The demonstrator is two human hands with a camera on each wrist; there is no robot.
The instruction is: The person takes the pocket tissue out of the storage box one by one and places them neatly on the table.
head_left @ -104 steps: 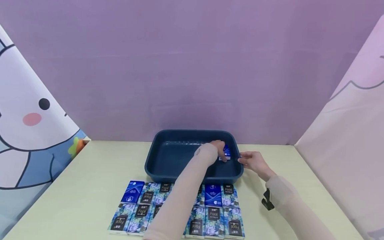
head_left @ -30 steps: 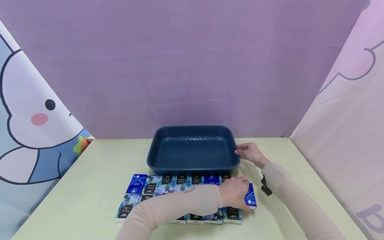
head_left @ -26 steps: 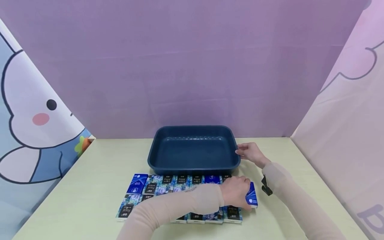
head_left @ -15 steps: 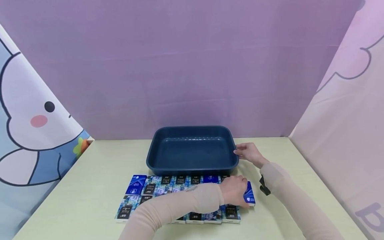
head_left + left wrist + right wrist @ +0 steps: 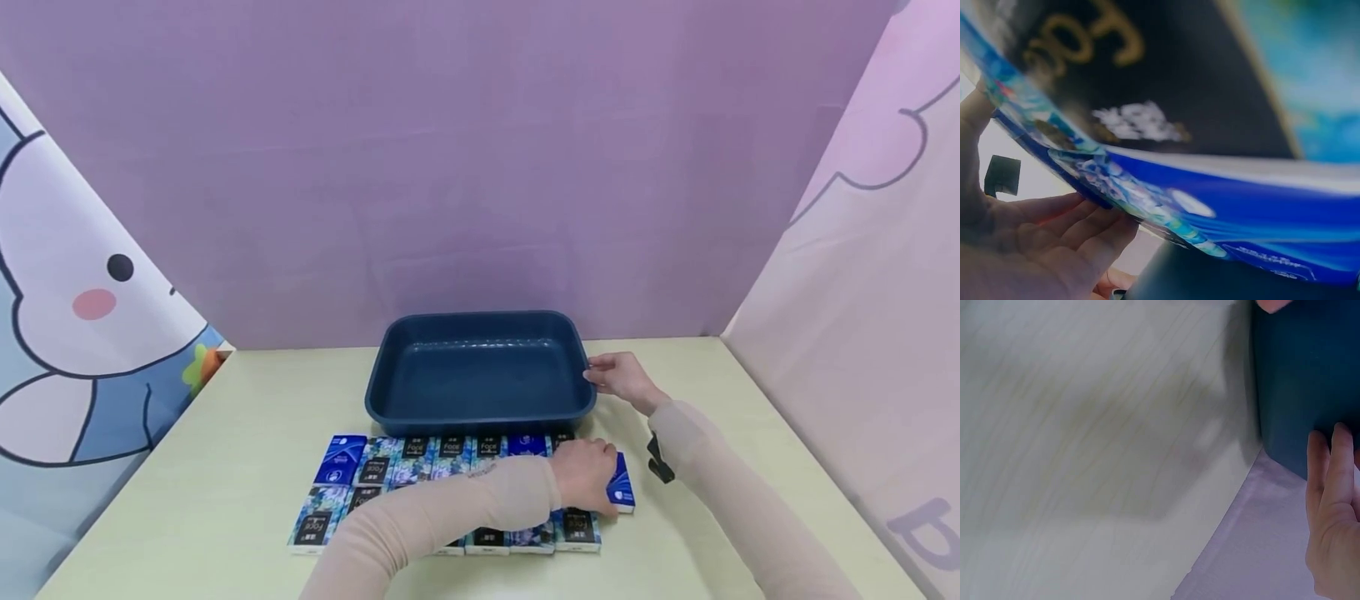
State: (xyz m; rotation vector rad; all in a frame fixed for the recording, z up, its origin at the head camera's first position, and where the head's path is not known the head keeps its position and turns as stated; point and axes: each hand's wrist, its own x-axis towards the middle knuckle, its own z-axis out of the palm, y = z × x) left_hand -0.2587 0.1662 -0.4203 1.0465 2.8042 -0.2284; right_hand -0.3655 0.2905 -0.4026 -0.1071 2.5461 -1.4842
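Observation:
In the head view my left hand point(image 5: 588, 475) pinches a blue pocket tissue pack point(image 5: 622, 486) between thumb and fingers, at the right end of the packs on the table. The left wrist view shows the left fingers point(image 5: 1094, 234) beside the blue and floral packs. My right hand point(image 5: 624, 379) touches the right side of a dark blue basin point(image 5: 480, 383); in the right wrist view its fingers point(image 5: 1340, 464) lie straight along the outer wall. Nothing lies inside the basin. The left forearm hides part of the packs.
Two rows of tissue packs point(image 5: 318, 521), mostly floral with black labels and some blue, lie close in front of the basin. A purple curtain point(image 5: 480, 167) hangs behind the table point(image 5: 210, 500). Printed cloths stand on both sides.
About 3.5 s ago my left hand was inside the basin at a blue pack; since then that hand has come out to the right end of the rows. Over the last second almost nothing moved.

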